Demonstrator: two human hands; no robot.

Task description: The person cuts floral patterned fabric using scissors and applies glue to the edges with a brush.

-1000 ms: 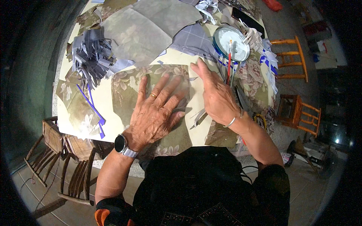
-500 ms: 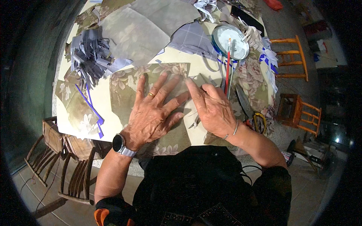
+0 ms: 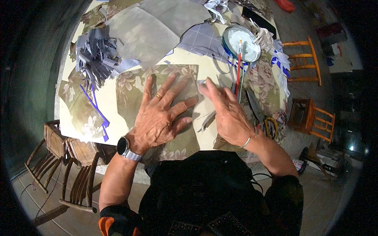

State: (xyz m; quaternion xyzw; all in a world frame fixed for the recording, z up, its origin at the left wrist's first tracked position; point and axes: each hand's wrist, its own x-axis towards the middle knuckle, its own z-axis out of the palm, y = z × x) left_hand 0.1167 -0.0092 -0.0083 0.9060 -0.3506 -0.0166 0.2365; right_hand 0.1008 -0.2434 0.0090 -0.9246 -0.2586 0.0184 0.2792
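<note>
My left hand (image 3: 159, 114) lies flat with spread fingers on a green floral paper sheet (image 3: 132, 92) on the table (image 3: 106, 100). It wears a ring and a wristwatch. My right hand (image 3: 228, 112), with a bracelet at the wrist, presses its fingertips on the sheet's upper right edge. A small metal tool (image 3: 207, 121) lies on the table between the two hands.
A heap of grey paper strips (image 3: 96, 55) and blue strips (image 3: 95, 108) lie at the left. A round blue dish (image 3: 241, 39) with a red-handled brush (image 3: 238, 70) stands at the upper right. Larger paper sheets (image 3: 145, 31) cover the far side. Wooden chairs (image 3: 303, 59) surround the table.
My right hand has slid left and down along the sheet's right edge toward my left hand. The left hand has stayed flat on the sheet.
</note>
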